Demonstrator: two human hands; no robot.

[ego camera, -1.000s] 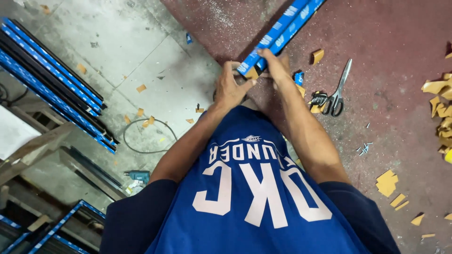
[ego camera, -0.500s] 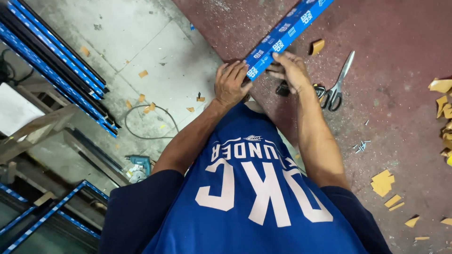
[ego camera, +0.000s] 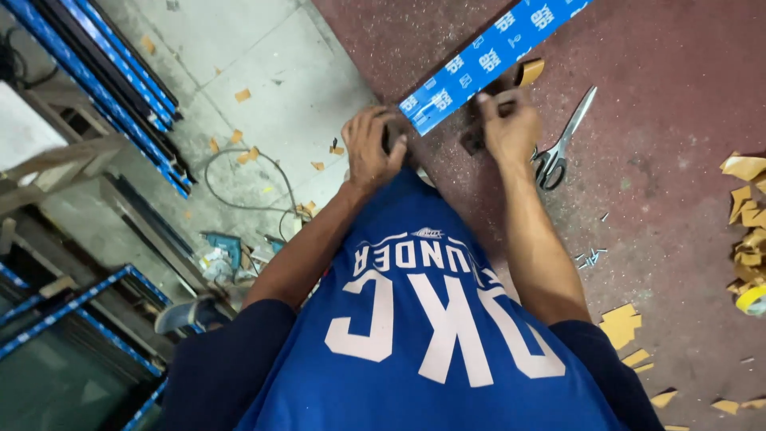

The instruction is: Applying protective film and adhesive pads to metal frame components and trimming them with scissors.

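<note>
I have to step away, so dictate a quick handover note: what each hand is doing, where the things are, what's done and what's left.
Left hand: closed at the near end of the blue-wrapped strip, gripping a small dark item I cannot identify.
Right hand: resting on the strip's edge a little further along, fingers curled; its grip is unclear.
The strip lies diagonally on the dark red work surface. Scissors lie untouched right of the right hand; tan paper scraps are scattered nearby.
Done: cannot tell.
Left: blue wrap still covers the strip.
</note>
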